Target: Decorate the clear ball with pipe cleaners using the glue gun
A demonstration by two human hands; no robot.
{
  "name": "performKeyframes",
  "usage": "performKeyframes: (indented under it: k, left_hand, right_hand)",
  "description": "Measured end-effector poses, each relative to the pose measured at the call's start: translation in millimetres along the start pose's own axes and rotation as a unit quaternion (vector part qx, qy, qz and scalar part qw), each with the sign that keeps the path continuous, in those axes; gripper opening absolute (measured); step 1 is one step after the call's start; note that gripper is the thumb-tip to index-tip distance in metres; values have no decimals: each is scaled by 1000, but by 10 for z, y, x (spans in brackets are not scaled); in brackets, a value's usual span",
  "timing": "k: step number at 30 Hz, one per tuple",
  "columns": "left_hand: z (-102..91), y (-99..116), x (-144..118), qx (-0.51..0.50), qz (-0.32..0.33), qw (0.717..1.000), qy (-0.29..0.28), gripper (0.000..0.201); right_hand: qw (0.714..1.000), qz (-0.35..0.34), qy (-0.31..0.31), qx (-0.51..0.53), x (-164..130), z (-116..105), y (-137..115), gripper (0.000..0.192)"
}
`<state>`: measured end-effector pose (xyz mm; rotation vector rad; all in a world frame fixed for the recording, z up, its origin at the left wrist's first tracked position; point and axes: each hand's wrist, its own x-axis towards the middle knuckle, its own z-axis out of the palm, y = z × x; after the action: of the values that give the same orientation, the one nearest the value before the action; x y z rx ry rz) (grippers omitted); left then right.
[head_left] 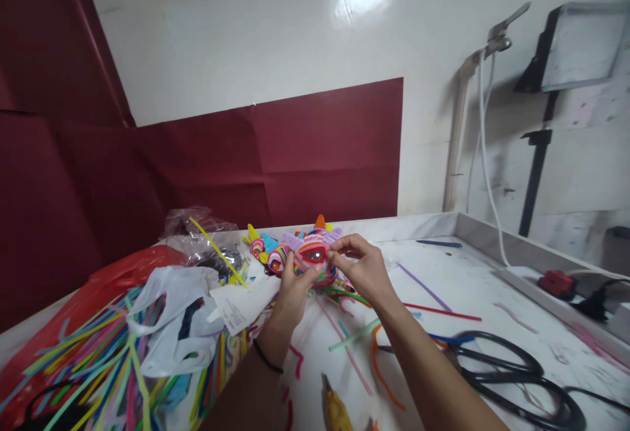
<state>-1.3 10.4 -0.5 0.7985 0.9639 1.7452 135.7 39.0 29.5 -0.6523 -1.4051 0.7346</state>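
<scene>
Both hands meet at a colourful craft piece made of pipe cleaners, with a shiny red oval [314, 256] ringed in pink and orange. My left hand [294, 290] is closed on its lower left edge, the thumb lying just under the oval. From the other side my right hand [364, 267] pinches the right edge between thumb and fingers. Beside and behind it lie more coiled pipe-cleaner shapes [275, 259] in yellow, blue and purple; I cannot tell whether they join the held piece. Loose pipe cleaners, one of them red [443, 311], lie around my forearms.
Large black-handled scissors [502, 360] lie at the right, near a power strip [531, 290] with a red plug. A yellow tool with a dark tip [335, 408] points up from the front edge. Bundled pipe cleaners [113, 365] and a white plastic bag [167, 293] crowd the left.
</scene>
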Motion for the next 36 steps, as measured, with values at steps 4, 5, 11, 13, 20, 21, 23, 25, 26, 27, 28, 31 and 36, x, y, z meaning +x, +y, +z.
performKeyframes:
  k: [4, 5, 11, 13, 20, 21, 23, 25, 26, 27, 28, 31, 36]
  left_hand:
    - [-19, 7, 4, 2, 9, 1000, -16, 95]
    - [-19, 14, 3, 0, 10, 1000, -23, 94]
    - [-18, 82, -10, -1, 16, 998, -56, 91]
    - [-39, 83, 1, 18, 22, 998, -60, 86]
    - [-167, -3, 71, 13, 20, 998, -56, 80]
    - [-179, -4, 75, 8, 13, 998, -60, 81]
    - [-188, 14, 73, 6, -2, 998, -66, 84]
    - [-173, 58, 53, 16, -16, 998, -65, 86]
    - [-158, 86, 37, 21, -23, 997, -64, 87]
    - [-139, 116, 19, 26, -29, 997, -63, 87]
    - [-119, 144, 0, 28, -35, 997, -64, 88]
    - [-69, 202, -46, 30, -52, 995, -76, 91]
    - [-43, 212, -73, 30, -57, 995, -80, 85]
  right_hand:
    - [999, -19, -30, -7, -2, -48, -131, 8]
    - [998, -26, -46, -14, -7, -59, -163, 6]
    - [986, -103, -91, -90, -45, -60, -248, 8]
    - [985, -109, -94, -93, -44, -51, -239, 9]
    - [982, -103, -121, -101, -13, -59, -245, 9]
    - [982, -102, -124, -103, -13, -60, -248, 9]
    - [981, -101, -128, -105, -14, -62, -246, 10]
    - [981, -95, -129, -105, -16, -64, -238, 10]
    - [982, -91, -129, -106, -16, -65, -233, 10]
    - [982, -85, -128, -109, -17, -65, -228, 10]
    - [983, -77, -125, -114, -17, -65, -224, 9]
    - [984, -52, -115, -128, -21, -62, -210, 4]
    - [984, -27, -104, -142, -33, -42, -167, 4]
